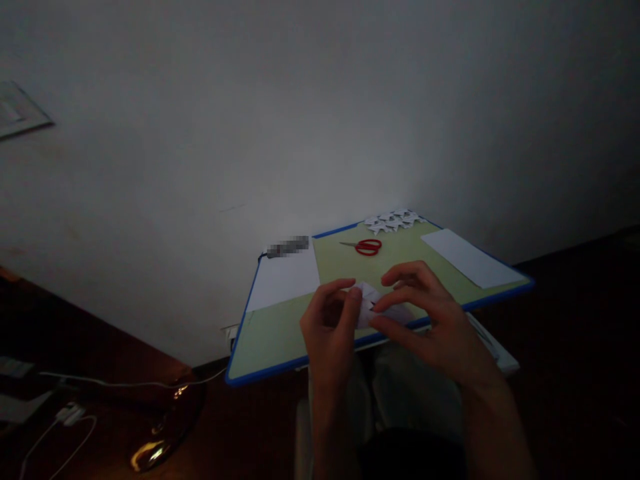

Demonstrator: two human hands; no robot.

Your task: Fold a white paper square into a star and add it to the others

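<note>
A small folded white paper piece (371,303) lies between both hands, just above the near edge of a green board with a blue rim (280,330). My left hand (330,327) pinches its left side with curled fingers. My right hand (425,313) grips its right side, thumb and fingertips pressed on the paper. The rest of the paper is hidden behind my fingers.
Red-handled scissors (365,247) lie at the board's far middle. Several folded white paper shapes (393,220) sit at the far edge. White sheets lie at the board's left (287,277) and right (470,257). White cables (70,417) and a shiny lamp base (165,433) are at lower left.
</note>
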